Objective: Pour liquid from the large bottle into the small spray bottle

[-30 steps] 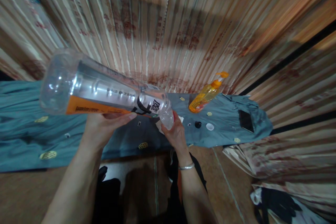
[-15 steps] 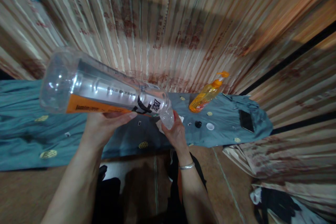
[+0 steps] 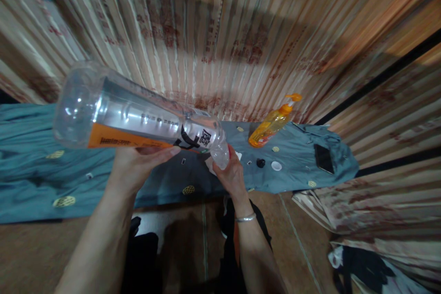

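A teal cloth [image 3: 299, 156] with yellow round patches covers the surface in front of the person, and everything else can be placed from it. Toward its far right stands an orange pump bottle [image 3: 272, 124], leaning against the striped curtain [image 3: 223, 32] behind. Just nearer than that bottle lie a small black cap [image 3: 261, 163] and a white round lid [image 3: 276, 166], close together. A flat black phone [image 3: 323, 158] rests near the cloth's right edge. Nothing stands between the hands and these items.

Above the middle of the cloth, a large clear plastic bottle [image 3: 138, 121] with an orange label strip is held almost on its side, base raised to the left, neck dipping to the right. The left hand [image 3: 138, 167] cups it from below at the label, fingers curled around the body. The right hand [image 3: 231, 175], a bangle on its wrist, is closed about the neck end; whether it also pinches the pale scrap under the mouth I cannot tell.
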`<state>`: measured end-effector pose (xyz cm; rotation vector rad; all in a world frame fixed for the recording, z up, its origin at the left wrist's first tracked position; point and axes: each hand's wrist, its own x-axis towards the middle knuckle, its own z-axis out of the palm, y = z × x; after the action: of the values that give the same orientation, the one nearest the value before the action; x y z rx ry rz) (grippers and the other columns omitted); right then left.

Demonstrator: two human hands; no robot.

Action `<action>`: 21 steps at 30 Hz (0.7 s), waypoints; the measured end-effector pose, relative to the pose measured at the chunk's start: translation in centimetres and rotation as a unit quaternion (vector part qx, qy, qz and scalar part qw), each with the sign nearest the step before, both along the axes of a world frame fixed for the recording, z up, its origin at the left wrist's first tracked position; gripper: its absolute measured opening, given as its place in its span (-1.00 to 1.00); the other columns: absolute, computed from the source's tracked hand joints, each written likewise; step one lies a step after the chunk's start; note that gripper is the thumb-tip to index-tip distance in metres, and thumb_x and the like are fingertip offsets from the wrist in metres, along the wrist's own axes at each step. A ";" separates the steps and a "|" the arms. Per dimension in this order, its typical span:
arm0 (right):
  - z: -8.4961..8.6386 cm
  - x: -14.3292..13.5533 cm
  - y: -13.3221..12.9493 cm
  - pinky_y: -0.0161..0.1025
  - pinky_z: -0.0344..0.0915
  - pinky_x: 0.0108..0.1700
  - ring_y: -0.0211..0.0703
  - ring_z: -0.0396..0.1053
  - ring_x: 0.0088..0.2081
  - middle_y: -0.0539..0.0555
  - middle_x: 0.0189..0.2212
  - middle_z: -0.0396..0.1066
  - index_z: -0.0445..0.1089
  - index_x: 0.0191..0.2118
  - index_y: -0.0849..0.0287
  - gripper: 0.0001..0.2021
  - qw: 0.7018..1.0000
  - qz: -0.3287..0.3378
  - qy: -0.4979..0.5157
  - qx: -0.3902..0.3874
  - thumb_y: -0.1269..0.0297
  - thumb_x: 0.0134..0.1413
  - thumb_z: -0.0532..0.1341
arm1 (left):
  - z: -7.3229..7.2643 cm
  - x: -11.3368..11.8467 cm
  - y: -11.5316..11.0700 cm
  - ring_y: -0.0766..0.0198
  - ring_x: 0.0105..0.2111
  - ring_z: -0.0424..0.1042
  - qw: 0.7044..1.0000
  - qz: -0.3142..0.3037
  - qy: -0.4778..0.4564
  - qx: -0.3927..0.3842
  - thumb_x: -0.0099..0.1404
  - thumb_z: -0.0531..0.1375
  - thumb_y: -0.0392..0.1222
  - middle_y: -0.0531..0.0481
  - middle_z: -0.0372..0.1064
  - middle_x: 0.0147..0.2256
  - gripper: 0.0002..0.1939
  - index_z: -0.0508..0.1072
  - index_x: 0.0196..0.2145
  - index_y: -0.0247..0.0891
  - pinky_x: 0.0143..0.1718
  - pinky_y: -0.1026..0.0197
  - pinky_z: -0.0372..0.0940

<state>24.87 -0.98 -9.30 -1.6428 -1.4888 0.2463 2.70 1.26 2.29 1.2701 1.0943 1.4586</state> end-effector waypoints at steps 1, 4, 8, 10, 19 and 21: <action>0.0 0.0 0.0 0.08 0.40 0.08 0.15 0.39 0.12 0.30 0.06 0.43 0.19 0.22 0.25 -0.34 1.000 0.000 0.000 -0.001 0.24 -0.02 0.30 | 0.0 0.0 0.0 0.20 -0.45 0.56 1.000 0.000 0.003 0.000 -0.20 0.49 -0.17 -0.06 0.59 -0.46 -0.70 0.60 -0.44 -0.29 -0.35 0.17 0.53; 0.1 -0.1 0.0 0.07 0.40 0.09 0.14 0.39 0.12 0.31 0.07 0.42 0.18 0.22 0.25 -0.33 1.000 -0.003 0.000 -0.002 0.24 -0.03 0.31 | 0.0 0.0 0.0 0.20 -0.45 0.56 1.000 0.003 0.001 0.006 -0.22 0.49 -0.17 -0.06 0.59 -0.46 -0.68 0.60 -0.44 -0.29 -0.36 0.18 0.52; 0.1 -0.1 -0.1 0.06 0.40 0.09 0.14 0.40 0.11 0.31 0.07 0.42 0.17 0.23 0.25 -0.33 1.000 -0.004 0.001 0.000 0.23 -0.01 0.31 | 0.1 0.1 0.0 0.20 -0.43 0.56 1.000 -0.001 -0.001 -0.002 -0.22 0.49 -0.16 -0.10 0.59 -0.43 -0.66 0.60 -0.43 -0.32 -0.31 0.17 0.52; 0.1 0.0 -0.1 0.05 0.40 0.08 0.14 0.40 0.10 0.29 0.06 0.42 0.17 0.24 0.24 -0.33 1.000 0.000 0.002 -0.001 0.24 0.00 0.31 | 0.1 0.1 -0.1 0.17 -0.42 0.56 1.000 -0.002 0.002 -0.007 -0.23 0.50 -0.15 -0.12 0.59 -0.43 -0.64 0.59 -0.43 -0.33 -0.30 0.13 0.53; 0.4 -0.2 -0.1 0.05 0.40 0.08 0.13 0.42 0.08 0.28 0.03 0.45 0.20 0.21 0.24 -0.35 1.000 -0.003 0.014 -0.007 0.26 -0.03 0.31 | -0.3 0.0 0.0 0.19 -0.45 0.55 1.000 0.009 -0.012 -0.024 -0.25 0.50 -0.15 -0.06 0.57 -0.46 -0.64 0.57 -0.45 -0.31 -0.25 0.11 0.51; 0.4 -0.2 -0.1 0.06 0.40 0.08 0.14 0.43 0.08 0.28 0.03 0.45 0.20 0.21 0.24 -0.34 1.000 -0.002 0.013 -0.010 0.27 -0.04 0.31 | -0.4 0.0 0.1 0.17 -0.44 0.55 0.999 0.012 -0.016 -0.030 -0.26 0.51 -0.15 -0.04 0.57 -0.47 -0.63 0.56 -0.45 -0.30 -0.23 0.09 0.51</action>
<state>24.72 -1.09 -8.91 -1.6517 -1.4671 0.2796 2.67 1.31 1.93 1.1919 1.1271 1.4479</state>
